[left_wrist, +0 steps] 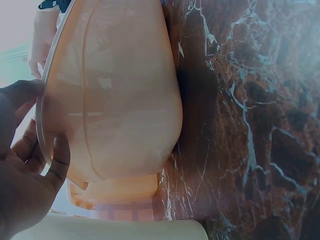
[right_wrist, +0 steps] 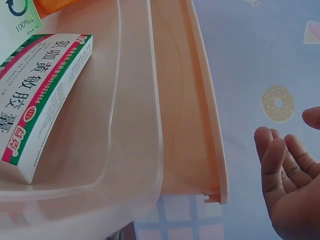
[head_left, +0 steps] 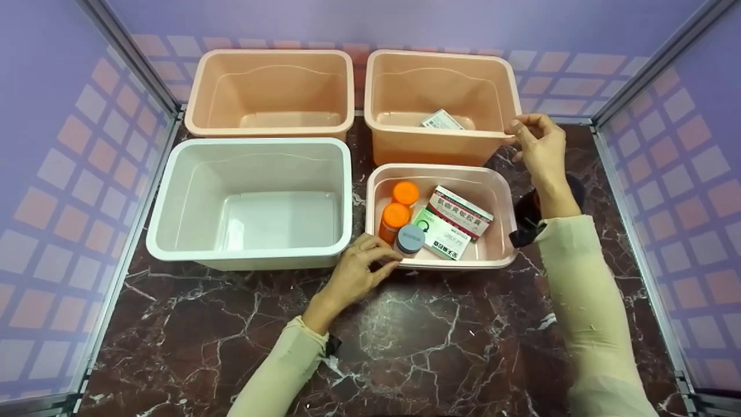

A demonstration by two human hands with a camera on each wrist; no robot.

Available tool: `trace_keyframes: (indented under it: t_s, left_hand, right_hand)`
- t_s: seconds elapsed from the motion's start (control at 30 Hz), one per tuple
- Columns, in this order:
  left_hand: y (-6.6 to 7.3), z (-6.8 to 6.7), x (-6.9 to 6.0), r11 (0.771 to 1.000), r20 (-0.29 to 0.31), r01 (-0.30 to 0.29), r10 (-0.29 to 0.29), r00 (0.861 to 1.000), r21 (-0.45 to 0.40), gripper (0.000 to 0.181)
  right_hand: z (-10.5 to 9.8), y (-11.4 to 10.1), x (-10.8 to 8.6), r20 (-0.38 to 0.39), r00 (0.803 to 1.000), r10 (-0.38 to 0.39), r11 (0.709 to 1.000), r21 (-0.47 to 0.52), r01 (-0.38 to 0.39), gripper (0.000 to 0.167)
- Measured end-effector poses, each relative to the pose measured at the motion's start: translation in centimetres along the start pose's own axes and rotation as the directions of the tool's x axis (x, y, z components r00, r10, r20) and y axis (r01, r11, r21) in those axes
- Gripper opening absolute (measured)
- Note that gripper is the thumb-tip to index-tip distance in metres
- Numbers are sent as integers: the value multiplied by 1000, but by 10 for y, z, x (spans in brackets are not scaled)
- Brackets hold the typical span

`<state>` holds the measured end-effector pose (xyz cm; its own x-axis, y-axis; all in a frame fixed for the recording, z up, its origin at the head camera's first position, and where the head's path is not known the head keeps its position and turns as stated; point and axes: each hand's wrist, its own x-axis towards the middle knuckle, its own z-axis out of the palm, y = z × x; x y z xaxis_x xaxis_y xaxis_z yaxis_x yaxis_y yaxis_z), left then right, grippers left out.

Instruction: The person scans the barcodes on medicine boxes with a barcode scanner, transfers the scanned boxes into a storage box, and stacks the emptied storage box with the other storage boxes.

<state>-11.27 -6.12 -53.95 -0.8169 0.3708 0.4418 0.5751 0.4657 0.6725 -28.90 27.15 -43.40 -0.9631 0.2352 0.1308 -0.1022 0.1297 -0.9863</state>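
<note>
A pale pink plastic bin [head_left: 443,170] stands front right. In it are two orange-capped bottles [head_left: 396,215], a grey-capped bottle [head_left: 410,238], a red-banded medicine box [head_left: 461,209] and a green-and-white medicine box [head_left: 443,234]. My left hand [head_left: 362,266] holds this bin's rim at the near left corner; in the left wrist view its thumb lies against the outer wall and other fingers reach over the edge. Beside the near right corner of the peach bin [head_left: 428,147] hovers my right hand [head_left: 541,147], fingers loosely bent; the right wrist view shows it apart from the bins, holding nothing.
A small white box [head_left: 442,120] lies inside the peach bin at back right. Another peach bin [head_left: 269,92] stands back left, behind a white bin [head_left: 249,255]. A dark object [head_left: 528,207] is partly hidden by my right wrist. Patterned panels enclose the marbled surface [head_left: 417,347].
</note>
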Motion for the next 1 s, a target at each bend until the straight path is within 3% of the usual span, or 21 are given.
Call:
trace_keyframes:
  t_s: [0.47,0.7,1.0]
  left_hand:
    - [-2,-1,0,1000,0,11,-11,1000,-3,12]
    - [-3,0,-3,1000,3,26,-26,1000,2,12]
    - [-4,-1,-1,999,8,39,-39,999,10,12]
  right_hand:
    - [-2,11,-15,70,997,-11,1000,5,11,15]
    - [-4,19,-26,119,993,0,997,77,-9,13]
    - [-3,18,-32,144,990,-3,1000,7,2,7]
